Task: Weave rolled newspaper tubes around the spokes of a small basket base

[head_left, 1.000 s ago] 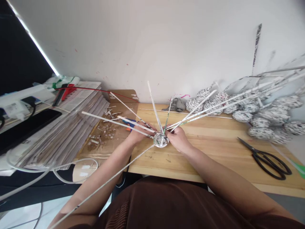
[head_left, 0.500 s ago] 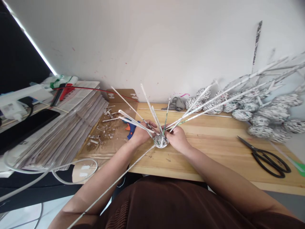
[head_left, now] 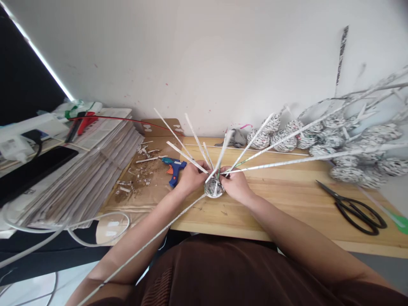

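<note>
A small round woven piece of rolled newspaper strips is held over the tabletop between both hands. My left hand is closed at its left side, fingertips among the strip bases. My right hand pinches at its right side, where its fingers are partly hidden. Several stiff paper strips fan up and outward from the piece. One white strip stands almost upright in the middle, smeared by motion. Another long strip runs from the piece down across my left forearm.
A blue glue gun lies on cardboard with paper scraps. Stacked newspapers carry a black phone at the left. Black scissors lie on the right. Several woven paper balls stand along the wall.
One white strip has swung from the left cluster to the middle. A long strip on the right has dropped lower. More of the glue gun shows; both hands stay at the woven piece.
</note>
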The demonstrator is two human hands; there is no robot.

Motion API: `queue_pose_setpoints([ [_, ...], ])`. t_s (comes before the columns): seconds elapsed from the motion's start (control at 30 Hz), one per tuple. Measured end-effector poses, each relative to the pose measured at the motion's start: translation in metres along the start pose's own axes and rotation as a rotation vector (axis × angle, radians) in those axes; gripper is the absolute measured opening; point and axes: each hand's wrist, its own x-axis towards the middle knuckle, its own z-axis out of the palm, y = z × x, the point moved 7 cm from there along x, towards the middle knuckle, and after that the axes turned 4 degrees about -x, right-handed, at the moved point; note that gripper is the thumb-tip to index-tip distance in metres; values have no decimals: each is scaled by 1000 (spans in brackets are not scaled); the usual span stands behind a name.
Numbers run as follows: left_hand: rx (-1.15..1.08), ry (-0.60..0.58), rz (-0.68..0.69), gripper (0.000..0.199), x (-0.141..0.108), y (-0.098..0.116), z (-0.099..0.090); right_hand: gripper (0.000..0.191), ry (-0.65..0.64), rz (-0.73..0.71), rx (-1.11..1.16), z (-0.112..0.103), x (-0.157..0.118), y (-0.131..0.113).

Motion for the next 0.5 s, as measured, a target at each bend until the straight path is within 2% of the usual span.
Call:
queue_pose_setpoints([
  [0.13,95,64,29,21,-2,-2,-1,14,-23,-11,-26,3,0,1],
  [0.27,48,54,6,22,-2,-5,0,17,-28,-10,-94,3,0,1],
  [0.5,-286,-216,-190,22,-3,-11,12,15,-22,-35,-104,1,-1,-3],
])
